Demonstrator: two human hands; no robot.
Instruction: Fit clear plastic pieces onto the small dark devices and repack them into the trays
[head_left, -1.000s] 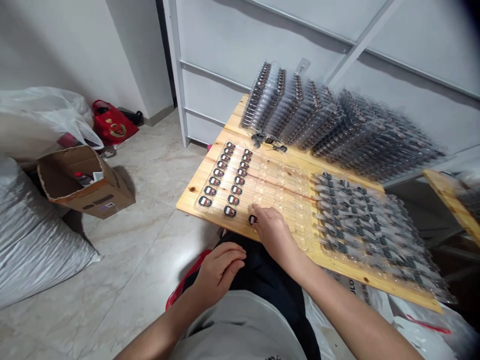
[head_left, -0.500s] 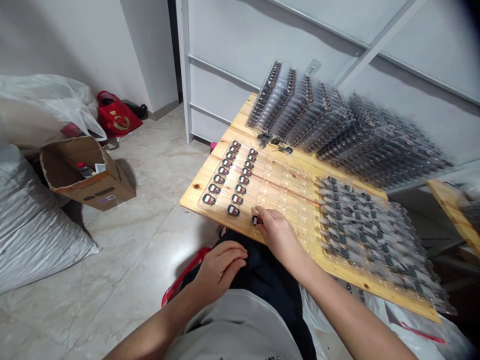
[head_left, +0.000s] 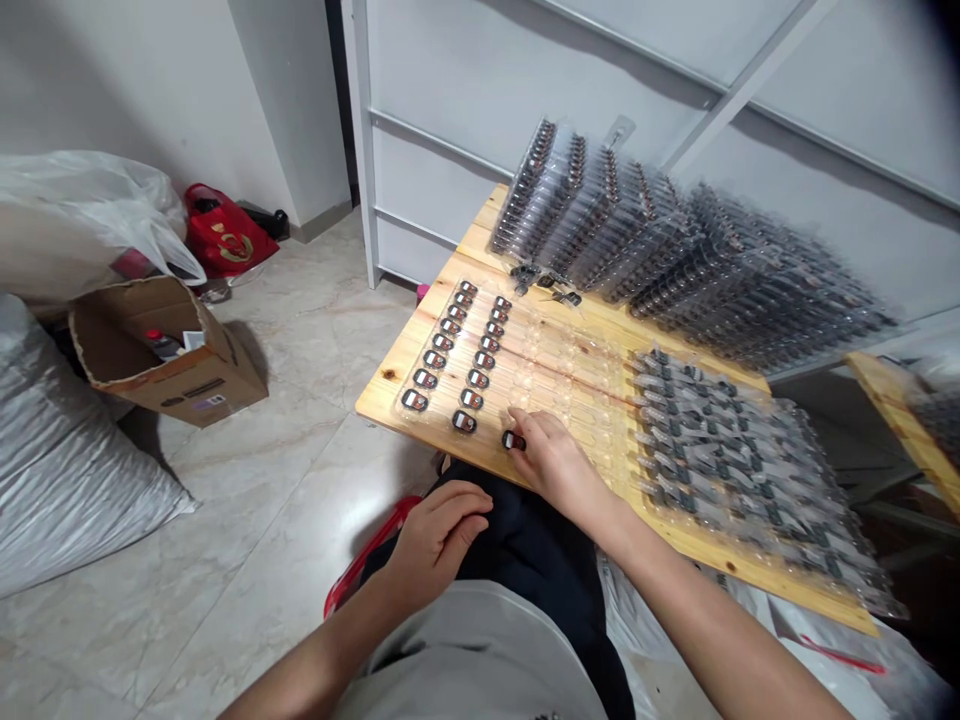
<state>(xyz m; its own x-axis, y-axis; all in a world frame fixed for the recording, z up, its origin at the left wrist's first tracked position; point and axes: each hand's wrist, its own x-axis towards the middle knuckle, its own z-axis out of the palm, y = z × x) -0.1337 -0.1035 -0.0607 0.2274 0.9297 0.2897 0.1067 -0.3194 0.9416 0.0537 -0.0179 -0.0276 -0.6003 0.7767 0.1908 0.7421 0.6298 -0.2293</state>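
A clear plastic tray (head_left: 442,400) lies on the wooden board, with two columns of small black oval pieces in its left part. Each piece, like this black oval piece (head_left: 414,400), has a white and reddish-brown face. My right hand (head_left: 555,460) is over the tray's near edge, its thumb and fingertips on another black oval piece (head_left: 513,440) at the near end of the third column. The fingers partly cover that piece. My left hand (head_left: 442,530) rests at my lap, apart from the board, holding nothing, with the fingers loosely bent and the thumb a little apart.
Upright stacks of filled clear trays (head_left: 600,220) stand along the back of the wooden board (head_left: 390,375). Several small dark parts (head_left: 544,283) lie before them. To the right is a tray of dark pieces in film (head_left: 705,430). A cardboard box (head_left: 172,350) stands on the floor.
The view has shifted slightly. My right fingers have eased a little off the black oval piece, so more of it shows. My left hand stays at my lap.
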